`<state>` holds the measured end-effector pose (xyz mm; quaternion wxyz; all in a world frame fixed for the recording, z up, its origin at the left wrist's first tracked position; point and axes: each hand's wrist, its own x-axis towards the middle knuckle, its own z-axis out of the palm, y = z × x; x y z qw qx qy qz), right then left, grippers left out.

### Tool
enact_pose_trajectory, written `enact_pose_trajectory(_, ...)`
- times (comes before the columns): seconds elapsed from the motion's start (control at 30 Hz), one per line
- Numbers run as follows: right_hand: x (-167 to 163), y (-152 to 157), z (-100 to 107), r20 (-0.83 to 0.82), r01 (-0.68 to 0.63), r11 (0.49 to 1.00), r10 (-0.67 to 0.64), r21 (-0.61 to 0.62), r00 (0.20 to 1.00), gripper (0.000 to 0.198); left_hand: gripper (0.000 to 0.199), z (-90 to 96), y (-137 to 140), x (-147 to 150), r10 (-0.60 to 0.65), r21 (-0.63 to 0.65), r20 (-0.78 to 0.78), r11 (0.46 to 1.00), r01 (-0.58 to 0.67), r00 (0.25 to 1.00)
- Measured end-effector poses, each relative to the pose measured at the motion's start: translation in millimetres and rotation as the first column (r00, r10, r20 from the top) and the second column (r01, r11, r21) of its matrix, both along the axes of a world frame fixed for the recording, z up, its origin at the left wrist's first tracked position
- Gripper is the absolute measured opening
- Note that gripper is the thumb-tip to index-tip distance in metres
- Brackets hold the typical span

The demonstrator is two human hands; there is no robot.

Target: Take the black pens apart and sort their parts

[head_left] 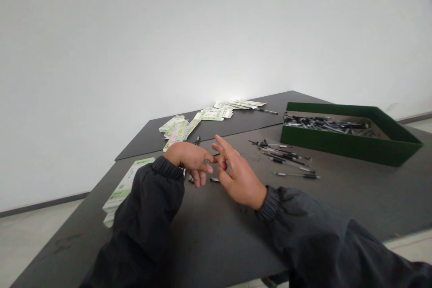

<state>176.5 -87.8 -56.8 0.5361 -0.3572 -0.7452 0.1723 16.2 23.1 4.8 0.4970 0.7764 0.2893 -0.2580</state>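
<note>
My left hand (pixel 192 159) and my right hand (pixel 241 180) meet over the middle of the table. The left fingers are closed, and a small shiny bit shows between them, too small to name. On the right, thumb and forefinger are bent close together at the left fingertips while the other fingers stretch out. What they hold, if anything, is hidden. Pens lie partly hidden behind and below the hands, among them a dark pen end (pixel 197 140) and another short piece of pen (pixel 214 180). Several loose pens (pixel 286 157) are spread to the right of my right hand.
A green box (pixel 340 145) at the right holds many pens (pixel 324 123). Flat printed cartons (pixel 212 114) lie along the back, with coloured ones (pixel 178 132) nearer. A stack of white-green cartons (pixel 126 184) sits by my left sleeve. A single pen (pixel 266 111) lies farther back.
</note>
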Motion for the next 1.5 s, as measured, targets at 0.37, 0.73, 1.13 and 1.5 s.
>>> enact_pose_trajectory(0.37,-0.5,-8.6,7.3,0.041,-0.037,0.999,0.037,0.016,0.998,0.083,0.056,5.0,-2.3,-1.3,-0.006,0.036,-0.01,0.999,0.007,1.0)
enact_pose_trajectory(0.73,-0.8,-0.9,-0.5,-0.032,0.197,0.98,-0.197,-0.013,0.98,0.049,0.048,1.3,-2.4,0.7,0.015,0.03,-0.045,0.999,-0.014,0.999)
enact_pose_trajectory(1.13,-1.1,-7.1,4.6,0.047,-0.015,0.998,0.012,0.062,0.999,0.081,0.057,4.0,-3.3,-0.9,-0.032,0.04,-0.01,0.999,0.032,0.999)
enact_pose_trajectory(1.5,-2.4,0.2,-1.8,0.053,0.186,0.982,-0.186,0.004,0.981,0.039,0.047,-1.3,1.0,-1.1,-0.016,0.025,-0.033,1.0,0.017,0.999)
